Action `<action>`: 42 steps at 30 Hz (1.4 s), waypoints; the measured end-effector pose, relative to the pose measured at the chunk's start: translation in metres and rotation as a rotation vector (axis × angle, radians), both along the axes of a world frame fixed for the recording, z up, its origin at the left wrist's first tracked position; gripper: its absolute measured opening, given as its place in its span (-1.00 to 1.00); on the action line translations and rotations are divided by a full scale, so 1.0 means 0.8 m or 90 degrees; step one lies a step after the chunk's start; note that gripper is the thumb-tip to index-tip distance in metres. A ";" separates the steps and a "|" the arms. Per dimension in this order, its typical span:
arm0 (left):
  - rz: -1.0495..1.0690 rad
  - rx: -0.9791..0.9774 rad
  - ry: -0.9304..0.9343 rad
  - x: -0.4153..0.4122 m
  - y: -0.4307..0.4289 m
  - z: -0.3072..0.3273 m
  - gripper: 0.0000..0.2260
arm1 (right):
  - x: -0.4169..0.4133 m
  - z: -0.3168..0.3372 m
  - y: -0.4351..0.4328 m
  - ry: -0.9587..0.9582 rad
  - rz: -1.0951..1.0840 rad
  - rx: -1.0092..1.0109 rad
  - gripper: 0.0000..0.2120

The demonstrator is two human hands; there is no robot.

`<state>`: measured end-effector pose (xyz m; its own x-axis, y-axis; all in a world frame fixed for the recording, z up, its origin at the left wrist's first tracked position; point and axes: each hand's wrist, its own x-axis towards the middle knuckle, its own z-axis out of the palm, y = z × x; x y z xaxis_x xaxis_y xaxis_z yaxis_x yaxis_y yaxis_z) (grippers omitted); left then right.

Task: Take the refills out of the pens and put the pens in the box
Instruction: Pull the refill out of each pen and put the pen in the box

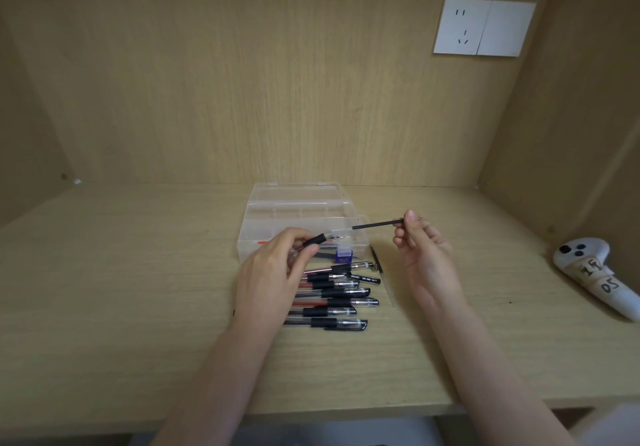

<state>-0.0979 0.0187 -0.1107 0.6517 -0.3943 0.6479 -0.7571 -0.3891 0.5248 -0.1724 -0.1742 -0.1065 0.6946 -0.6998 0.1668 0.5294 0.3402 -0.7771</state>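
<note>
My left hand (277, 265) grips a clear pen barrel (325, 237) by its black rubber grip, held above the box's near edge. My right hand (420, 248) pinches the end of a thin black refill (377, 224) that sticks partway out of the barrel toward the right. Behind them stands a clear plastic box (298, 203), open, with a red refill and a purple item visible through its front. Several gel pens (339, 302) with black grips and caps lie in a row on the desk just in front of the box, partly hidden by my left hand.
A white handheld controller (595, 272) with taped labels lies at the desk's right side. A thin dark stick (376, 261) rests right of the box. A white wall socket (485, 26) sits on the back panel. Wooden side walls enclose the desk.
</note>
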 end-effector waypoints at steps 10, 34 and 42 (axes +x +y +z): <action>-0.017 0.013 -0.054 0.003 0.001 -0.003 -0.86 | -0.007 0.006 0.008 0.119 -0.021 -0.167 -0.83; -0.033 0.005 -0.040 0.003 0.001 -0.006 -0.86 | -0.009 -0.020 0.007 0.510 -0.152 -0.643 -0.94; -0.042 0.015 -0.035 0.002 0.001 -0.007 -0.86 | -0.018 0.004 0.027 0.189 0.062 -0.282 -0.88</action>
<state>-0.0963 0.0191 -0.1160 0.5879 -0.4505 0.6719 -0.8087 -0.3496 0.4731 -0.1867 -0.1524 -0.1030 0.8151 -0.5372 0.2171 0.2469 -0.0169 -0.9689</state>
